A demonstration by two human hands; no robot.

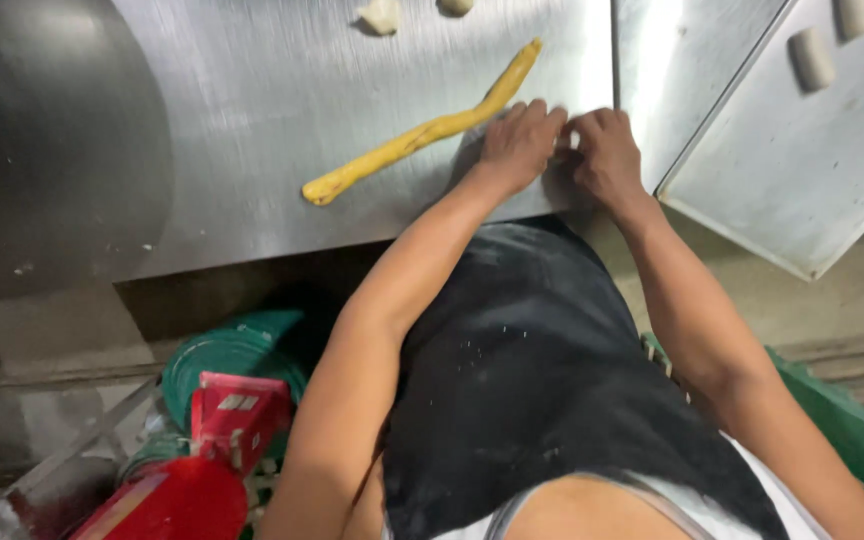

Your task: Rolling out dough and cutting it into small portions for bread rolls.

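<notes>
Black apron cloth, dusted with pale specks, fills the lower middle of the frame, closest to the camera. At the lower left sits a glossy red machine part against a coil of ribbed green hose, and a green surface shows at the lower right edge.

Both bare forearms run up from the bottom of the frame and converge at the near edge of a brushed stainless steel table, whose sheet shows fine scratch lines and a soft glare. The left hand lies palm down with its fingers bent, knuckles up, fingertips pressed to the metal. The right hand sits just beside it in the same curled pose, thumbs nearly meeting. Between them a small pale bit shows; whether either hand pinches it cannot be told.

Just beyond the left hand's fingertips starts a long yellow dough rope, smooth, slightly wavy, lying flat on the table and slanting from the upper middle down to the left.

To the right, a flat metal baking tray is set at an angle, carrying pale oblong dough pieces at the upper right. At the top edge rest two small pale dough lumps.
</notes>
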